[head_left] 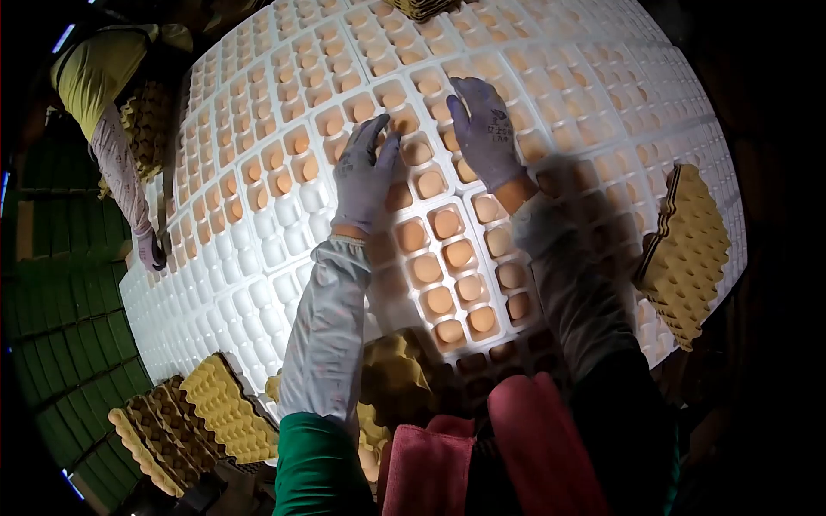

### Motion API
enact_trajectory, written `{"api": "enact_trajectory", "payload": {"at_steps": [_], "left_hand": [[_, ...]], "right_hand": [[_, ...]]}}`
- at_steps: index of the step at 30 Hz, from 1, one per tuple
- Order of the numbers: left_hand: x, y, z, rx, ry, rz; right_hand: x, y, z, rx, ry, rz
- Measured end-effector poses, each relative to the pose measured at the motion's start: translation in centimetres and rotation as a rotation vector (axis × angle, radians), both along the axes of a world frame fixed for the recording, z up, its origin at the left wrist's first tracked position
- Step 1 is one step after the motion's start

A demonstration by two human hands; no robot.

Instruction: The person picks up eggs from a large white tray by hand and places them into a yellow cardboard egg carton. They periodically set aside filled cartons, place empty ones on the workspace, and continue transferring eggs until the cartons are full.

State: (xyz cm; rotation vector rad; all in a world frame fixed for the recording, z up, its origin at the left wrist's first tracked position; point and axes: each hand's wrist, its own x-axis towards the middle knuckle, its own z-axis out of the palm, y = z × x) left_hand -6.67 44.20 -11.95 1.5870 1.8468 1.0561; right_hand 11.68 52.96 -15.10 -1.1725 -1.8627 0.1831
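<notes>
My left hand (365, 176), in a grey-purple glove, reaches over a white egg tray (415, 205) with its fingers apart. Close to its fingertips lies a brown egg (402, 120), slightly blurred; I see no grip on it. To the right, my right hand (487, 138) wears a matching glove with dark print on the back. It hovers over the trays, fingers parted and slightly bent, with nothing visible in them. Between the hands, pale brown eggs (418, 154) sit in separate white cups. Nearer my body, another white tray (447, 267) is filled with brown eggs.
Empty white cups (284, 215) spread to the left. Cardboard egg flats (688, 249) stand at the right edge, and more flats (225, 400) are at the front left. Another person's gloved hand (152, 249) is at the far left edge of the trays.
</notes>
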Motion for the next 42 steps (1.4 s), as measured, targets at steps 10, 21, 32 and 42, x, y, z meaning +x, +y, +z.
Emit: {"api": "enact_trajectory", "payload": {"at_steps": [10, 21, 32, 42], "left_hand": [[-7.8, -9.0, 5.2, -0.053, 0.156, -0.204], [-11.5, -47.5, 12.7, -0.435, 0.145, -0.223], [-9.6, -56.6, 5.6, 0.101, -0.910, 0.432], [-6.8, -56.2, 8.9, -0.188, 0.145, -0.105]], "right_hand": [[1.3, -9.5, 2.5, -0.547, 0.368, 0.183], [-4.5, -41.3, 12.0, -0.658, -0.339, 1.247], [-4.3, -46.1, 11.9, -0.592, -0.429, 1.073], [-1.2, -47.9, 11.0, -0.948, 0.459, 0.535]]}}
